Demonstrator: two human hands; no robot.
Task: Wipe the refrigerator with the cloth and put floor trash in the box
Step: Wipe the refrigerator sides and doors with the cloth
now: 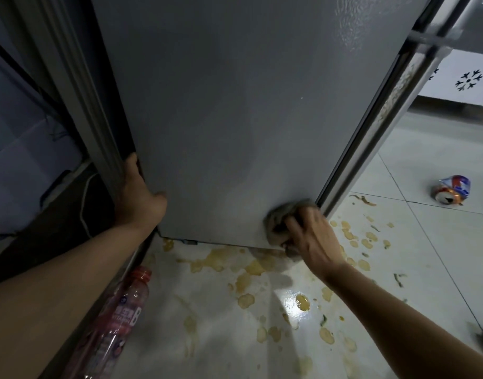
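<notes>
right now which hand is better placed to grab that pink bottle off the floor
Left. The left hand only grips the refrigerator edge, and the pink bottle lies just below that arm. The right hand is pressing the cloth on the door's lower corner.

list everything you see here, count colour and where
refrigerator: 1, grey, centre, side panel facing camera
cloth: 1, grey, pressed on the panel's lower right corner
plastic bottle: 1, pink label and cap, lying on floor at lower left
crushed can: 1, blue, red and orange, floor at right
spill stains: many, yellowish, on the white tile floor
left hand: 1, gripping the refrigerator's left edge
right hand: 1, holding the cloth
</notes>
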